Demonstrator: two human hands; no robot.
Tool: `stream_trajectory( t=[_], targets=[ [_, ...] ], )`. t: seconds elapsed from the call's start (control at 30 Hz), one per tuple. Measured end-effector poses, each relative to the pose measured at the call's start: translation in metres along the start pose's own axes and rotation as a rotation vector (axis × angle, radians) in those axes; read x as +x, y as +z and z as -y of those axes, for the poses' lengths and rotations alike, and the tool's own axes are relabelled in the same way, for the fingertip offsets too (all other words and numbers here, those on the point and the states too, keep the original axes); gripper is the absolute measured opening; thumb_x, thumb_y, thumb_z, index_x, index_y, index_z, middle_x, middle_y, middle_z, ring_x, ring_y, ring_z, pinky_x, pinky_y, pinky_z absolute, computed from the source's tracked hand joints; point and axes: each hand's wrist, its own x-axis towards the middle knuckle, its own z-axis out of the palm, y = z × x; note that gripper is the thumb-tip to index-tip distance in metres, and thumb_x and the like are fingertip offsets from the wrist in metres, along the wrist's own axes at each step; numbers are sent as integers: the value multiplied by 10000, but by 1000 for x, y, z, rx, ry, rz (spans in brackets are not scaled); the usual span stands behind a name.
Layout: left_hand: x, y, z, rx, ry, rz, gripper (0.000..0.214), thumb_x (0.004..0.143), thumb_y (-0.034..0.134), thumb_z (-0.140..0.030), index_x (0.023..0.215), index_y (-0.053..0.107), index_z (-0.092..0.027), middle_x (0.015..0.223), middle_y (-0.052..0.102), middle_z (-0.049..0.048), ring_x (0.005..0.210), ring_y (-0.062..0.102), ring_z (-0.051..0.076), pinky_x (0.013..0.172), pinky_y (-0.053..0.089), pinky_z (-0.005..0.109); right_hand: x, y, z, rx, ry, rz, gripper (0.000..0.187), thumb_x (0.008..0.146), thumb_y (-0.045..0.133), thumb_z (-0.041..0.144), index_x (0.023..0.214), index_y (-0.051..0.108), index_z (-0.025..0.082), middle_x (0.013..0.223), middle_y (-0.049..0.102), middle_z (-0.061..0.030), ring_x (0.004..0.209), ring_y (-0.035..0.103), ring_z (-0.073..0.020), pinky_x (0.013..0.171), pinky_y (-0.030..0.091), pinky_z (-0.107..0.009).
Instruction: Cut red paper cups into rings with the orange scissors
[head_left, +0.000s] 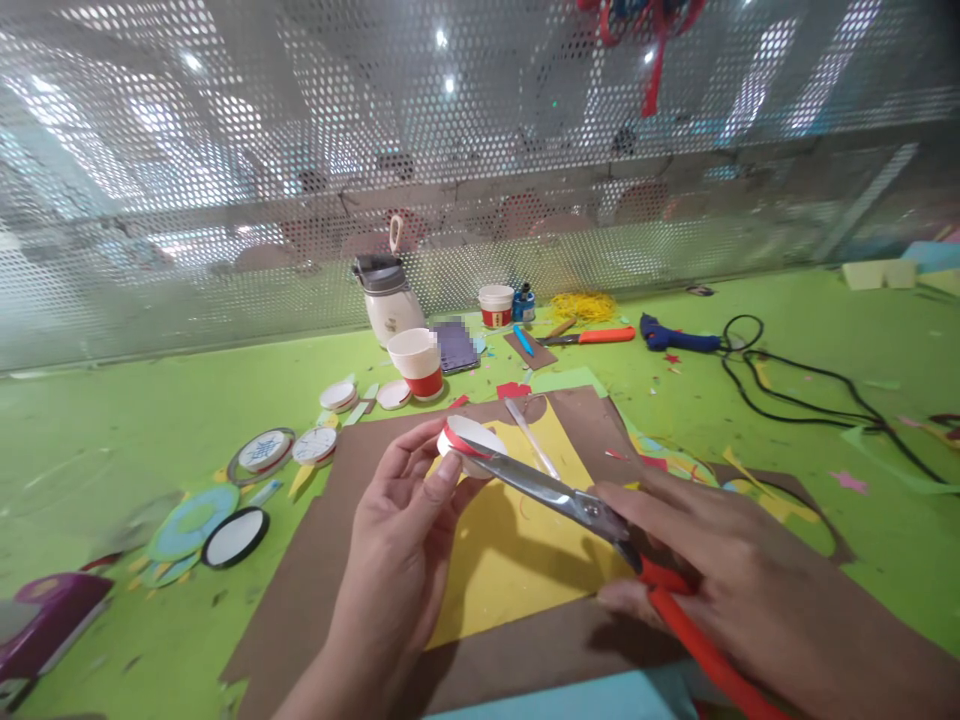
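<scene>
Scissors [591, 508] at edge of disc [487, 436]

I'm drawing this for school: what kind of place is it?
Probably a craft workspace: red-handled scissors in the right hand, a yellow sheet, and a pink star on the green table.

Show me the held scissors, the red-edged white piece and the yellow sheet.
Scissors [591, 507]: head view, on the pivot.
Red-edged white piece [485, 437]: head view, on its white face.
Yellow sheet [517, 560]: head view, on its shaded middle.
</scene>
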Motion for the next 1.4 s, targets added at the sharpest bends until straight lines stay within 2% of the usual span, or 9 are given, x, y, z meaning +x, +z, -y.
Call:
stream_trajectory(
  t=[0.17,0.37,0.53,0.67,0.87,1.03,1.2,1.4],
  targets=[
    [-1,2,0,3,26,4,220,793,744,-202,1004,682,-204,1052,705,43,962,642,169,832,552,291,-5,2,-4,-35,-2,10,486,743,789,399,1165,662,194,1137,716,-185,841,747,-339,663,643,-449],
    [-2,4,-2,4,28,-22,216,767,766,-209,971,695,-209,1013,707,31,946,644,179,796,558,296,-1,0,-2,35,-13,1,444,765,780,364,1144,662,165,1084,723,-188,794,745,-329,620,643,-448],
    [-1,3,-2,-7,16,7,213,790,739,-192,994,678,-199,1035,715,49,974,643,186,847,554,324,-1,0,-3,66,-15,25,404,826,721,373,1169,651,171,1108,710,-190,868,737,-329,700,636,-470],
    [-1,3,-3,12,27,-7,194,782,748,-210,967,689,-208,1038,712,39,987,641,193,827,554,311,-2,0,-3,77,12,64,423,820,726,377,1185,630,185,1132,692,-182,884,725,-338,740,622,-514],
    [0,0,-2,23,3,12,222,785,748,-207,998,685,-204,1022,711,44,945,648,177,820,554,298,-2,-3,-4,13,-18,34,447,813,735,413,1168,626,164,1034,700,-193,844,722,-354,684,624,-521],
    [0,0,-2,28,3,12,218,787,750,-199,996,689,-191,1032,712,49,948,645,173,809,565,293,-4,-1,-8,31,-14,59,447,862,659,476,1198,619,184,1096,687,-184,886,716,-346,732,616,-528],
    [1,0,-2,3,7,29,200,796,740,-180,990,691,-182,1029,714,41,940,644,164,798,574,287,-4,0,-7,72,-13,49,429,924,549,494,1197,627,172,1017,704,-172,800,724,-332,670,626,-505],
    [1,-2,-2,-3,6,38,178,821,717,-177,996,684,-176,1034,714,43,948,641,163,800,578,283,-3,0,-4,73,-14,6,502,976,379,545,1181,632,162,1019,712,-186,806,732,-331,658,630,-507]
  ],
)
